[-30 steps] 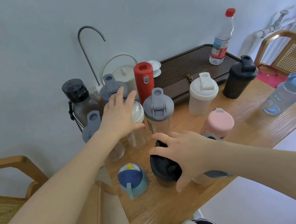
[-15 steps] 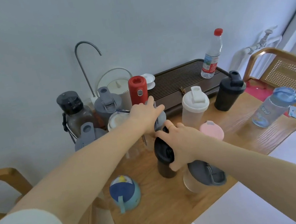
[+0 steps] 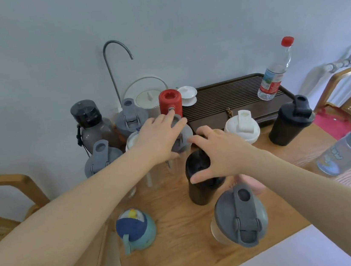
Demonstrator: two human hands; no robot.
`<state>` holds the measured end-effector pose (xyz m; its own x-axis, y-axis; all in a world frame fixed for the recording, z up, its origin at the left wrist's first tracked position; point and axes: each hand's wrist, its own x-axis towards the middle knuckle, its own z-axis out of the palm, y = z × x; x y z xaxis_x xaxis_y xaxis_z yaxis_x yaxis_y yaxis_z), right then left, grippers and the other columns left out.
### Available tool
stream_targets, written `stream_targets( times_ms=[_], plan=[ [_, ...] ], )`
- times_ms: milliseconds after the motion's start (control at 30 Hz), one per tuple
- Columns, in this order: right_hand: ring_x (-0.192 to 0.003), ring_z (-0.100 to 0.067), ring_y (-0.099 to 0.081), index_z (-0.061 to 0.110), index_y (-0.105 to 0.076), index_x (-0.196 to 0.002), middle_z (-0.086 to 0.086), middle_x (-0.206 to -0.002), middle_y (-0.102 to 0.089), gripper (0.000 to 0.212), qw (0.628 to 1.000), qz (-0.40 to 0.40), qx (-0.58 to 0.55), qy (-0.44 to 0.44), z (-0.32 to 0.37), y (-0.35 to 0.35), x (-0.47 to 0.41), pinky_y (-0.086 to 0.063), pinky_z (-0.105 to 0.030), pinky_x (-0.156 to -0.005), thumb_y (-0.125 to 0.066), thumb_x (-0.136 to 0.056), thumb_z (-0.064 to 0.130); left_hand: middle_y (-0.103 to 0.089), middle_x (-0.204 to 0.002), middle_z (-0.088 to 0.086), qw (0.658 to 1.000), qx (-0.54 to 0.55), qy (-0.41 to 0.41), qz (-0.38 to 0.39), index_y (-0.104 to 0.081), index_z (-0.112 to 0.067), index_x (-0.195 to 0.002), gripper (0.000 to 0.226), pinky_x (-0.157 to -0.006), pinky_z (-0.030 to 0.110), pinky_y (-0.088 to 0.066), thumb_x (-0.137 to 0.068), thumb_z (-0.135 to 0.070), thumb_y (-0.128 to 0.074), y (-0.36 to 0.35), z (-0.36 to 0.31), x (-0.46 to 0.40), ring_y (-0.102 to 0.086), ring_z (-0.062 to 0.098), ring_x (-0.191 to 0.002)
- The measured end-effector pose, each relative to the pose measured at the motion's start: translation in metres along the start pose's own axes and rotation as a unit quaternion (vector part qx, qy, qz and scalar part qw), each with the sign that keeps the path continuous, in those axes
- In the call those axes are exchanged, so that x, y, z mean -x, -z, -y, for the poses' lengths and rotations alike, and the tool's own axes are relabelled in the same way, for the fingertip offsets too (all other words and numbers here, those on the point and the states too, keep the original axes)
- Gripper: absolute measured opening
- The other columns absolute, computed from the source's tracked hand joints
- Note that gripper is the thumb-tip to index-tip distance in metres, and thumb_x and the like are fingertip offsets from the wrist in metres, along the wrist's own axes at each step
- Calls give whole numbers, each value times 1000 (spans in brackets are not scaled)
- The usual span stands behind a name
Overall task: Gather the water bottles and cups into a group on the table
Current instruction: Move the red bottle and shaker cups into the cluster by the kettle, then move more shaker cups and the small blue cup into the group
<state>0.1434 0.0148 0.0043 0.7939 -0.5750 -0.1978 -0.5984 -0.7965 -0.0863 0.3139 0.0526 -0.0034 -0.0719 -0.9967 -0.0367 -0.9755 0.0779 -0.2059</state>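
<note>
Many bottles and cups stand on the wooden table (image 3: 184, 243). My left hand (image 3: 159, 139) grips the lid of a clear grey-lidded shaker (image 3: 183, 140) in front of the red flask (image 3: 170, 102). My right hand (image 3: 219, 153) is spread over the top of a black bottle (image 3: 199, 187) standing just right of that shaker; its thumb touches the bottle's side and its fingers are extended. A pink-lidded cup (image 3: 251, 184) is mostly hidden under my right forearm. A white-lidded shaker (image 3: 242, 128), a black shaker (image 3: 291, 122) and a clear blue-capped bottle (image 3: 350, 147) stand apart to the right.
At the back left are a dark bottle (image 3: 89, 121) and two grey-lidded bottles (image 3: 131, 118) (image 3: 102, 158). Near the front stand a blue child's cup (image 3: 136, 229) and a grey-lidded shaker (image 3: 240, 215). A red-capped water bottle (image 3: 274, 75) stands on the dark tea tray (image 3: 227, 94). Wooden chairs flank the table.
My right hand carried the black bottle up to the grey-lidded shaker, set it down and spread its fingers. My left hand moved from the white-lidded cup onto the grey-lidded shaker.
</note>
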Motion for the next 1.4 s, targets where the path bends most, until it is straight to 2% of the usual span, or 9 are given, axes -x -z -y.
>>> stream_targets(
  times_ms=[133, 267, 400, 667, 833, 1000, 1167, 1267, 1400],
  plan=[
    [-121, -31, -45, 20, -36, -136, -6, -136, -40, 71, 989, -104, -104, 4, -7, 20, -36, -45, -45, -95, -65, -76, 45, -4, -156, 13, 994, 26, 100, 24, -5, -24, -144, 99, -111, 46, -22, -72, -57, -64, 2, 26, 33, -13, 34, -140],
    [-124, -37, -42, 24, -19, -144, -10, -147, -26, 95, 999, -8, -48, 11, -2, 11, -77, -45, -49, -96, -73, -68, 45, -25, -147, 11, 983, 82, 150, 69, -11, -27, -141, 99, -81, 44, -48, -66, -50, -72, -7, 33, 43, -49, 35, -116],
    [-116, -39, -47, 25, -21, -142, -13, -145, -20, 95, 1000, 10, -17, 12, 2, 0, -92, -49, -48, -87, -74, -66, 47, -36, -133, 10, 979, 110, 166, 38, -20, -24, -135, 86, -66, 38, -48, -68, -42, -71, -16, 33, 41, -56, 33, -101],
    [-119, -36, -43, 24, -27, -137, -13, -148, -20, 83, 998, -26, 44, 44, 1, -5, -82, -46, -45, -89, -70, -69, 44, -31, -137, 12, 979, 131, 153, 9, -20, -23, -135, 85, -68, 41, -49, -70, -36, -73, -20, 40, 34, -53, 33, -102],
    [-123, -36, -42, 18, -39, -134, -14, -137, -40, 64, 972, -191, -132, -31, -1, 20, -96, -40, -45, -97, -58, -81, 49, -25, -147, 9, 977, 164, 124, -64, -12, -22, -144, 94, -96, 40, -41, -73, -46, -70, -20, 48, 54, -34, 29, -129],
    [-136, -40, -28, 25, -13, -147, -21, -152, -17, 85, 960, -94, -247, -95, -4, 21, -142, -32, -50, -110, -64, -80, 39, -19, -152, 10, 973, 148, 172, -38, -17, -20, -144, 96, -111, 44, -23, -70, -53, -69, -29, 72, 96, -17, 31, -138],
    [-113, -42, -48, 18, -32, -137, -23, -133, -38, 68, 970, -106, -171, -140, -2, 25, -159, -42, -44, -93, -65, -78, 27, 2, -156, 7, 952, 188, 229, 71, -1, -35, -144, 109, -100, 44, -39, -65, -54, -73, -44, 83, 114, -26, 36, -134],
    [-105, -40, -51, 18, -37, -132, -21, -125, -43, 64, 975, -102, -159, -121, 0, 28, -159, -42, -39, -86, -66, -76, 26, -15, -152, 7, 946, 221, 233, 48, 2, -35, -144, 107, -88, 39, -46, -68, -49, -72, -54, 84, 109, -46, 34, -119],
    [-102, -38, -53, 23, -37, -131, -17, -122, -45, 64, 978, -102, -147, -103, 3, 24, -161, -43, -43, -89, -66, -74, 30, -25, -145, 6, 952, 219, 214, 4, -4, -26, -145, 97, -92, 41, -47, -74, -36, -69, -63, 85, 99, -37, 33, -122]
  ],
)
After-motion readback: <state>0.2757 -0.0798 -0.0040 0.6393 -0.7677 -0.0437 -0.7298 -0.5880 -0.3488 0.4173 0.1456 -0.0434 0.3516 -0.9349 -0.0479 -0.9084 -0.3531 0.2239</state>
